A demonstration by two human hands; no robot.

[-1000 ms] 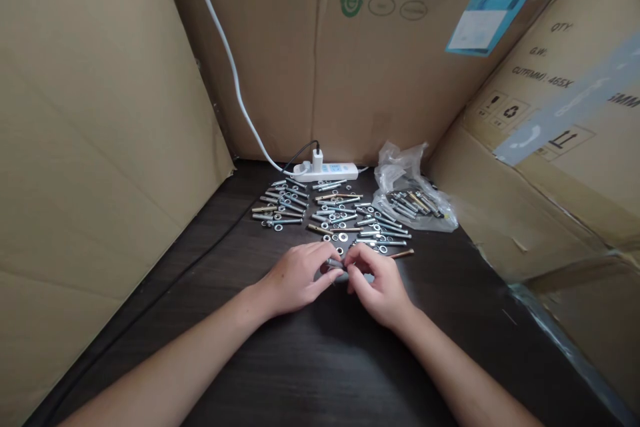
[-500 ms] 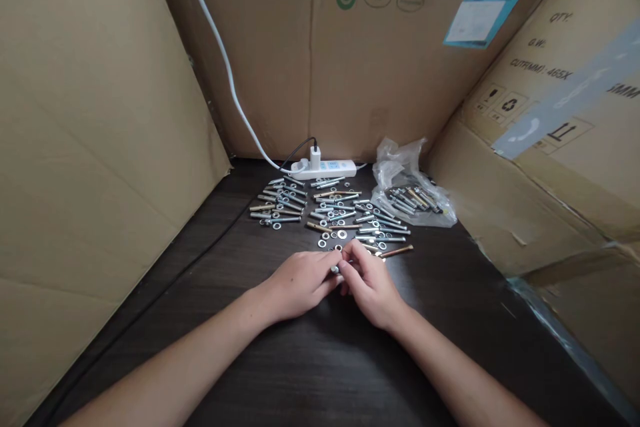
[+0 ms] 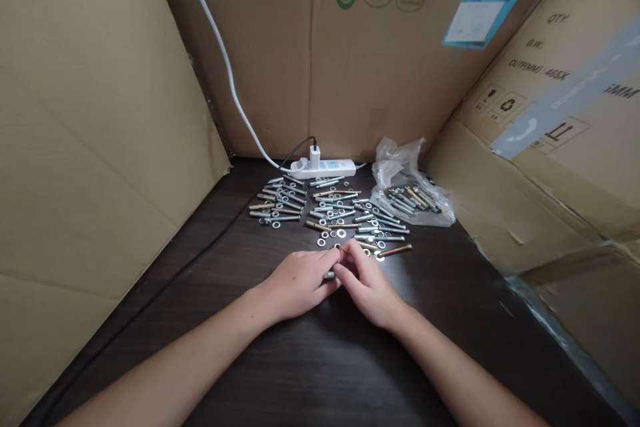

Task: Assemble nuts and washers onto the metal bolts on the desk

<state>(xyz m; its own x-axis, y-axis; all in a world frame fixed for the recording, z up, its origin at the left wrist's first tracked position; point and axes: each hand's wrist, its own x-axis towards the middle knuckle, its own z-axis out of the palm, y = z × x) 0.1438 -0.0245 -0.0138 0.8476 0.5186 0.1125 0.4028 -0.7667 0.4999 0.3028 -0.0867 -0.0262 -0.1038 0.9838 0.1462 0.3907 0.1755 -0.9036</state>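
My left hand (image 3: 297,282) and my right hand (image 3: 367,285) meet at the middle of a dark wooden table (image 3: 310,360), fingers curled and pinched together around a small metal bolt (image 3: 329,274) that shows only as a short silver end between the fingertips. Just beyond the fingers lie several loose washers (image 3: 341,233) and rows of bolts (image 3: 280,203). A brass-coloured bolt (image 3: 397,250) lies right of my right hand's fingers.
A clear plastic bag (image 3: 413,197) with more bolts sits at the back right. A white power strip (image 3: 325,167) with a plug and white cable lies against the back cardboard box (image 3: 380,67). Cardboard walls (image 3: 90,147) close in left and right.
Both hands have drawn closer together, and the right hand has slid a little left over the bolt, hiding more of it. The view has shifted slightly.
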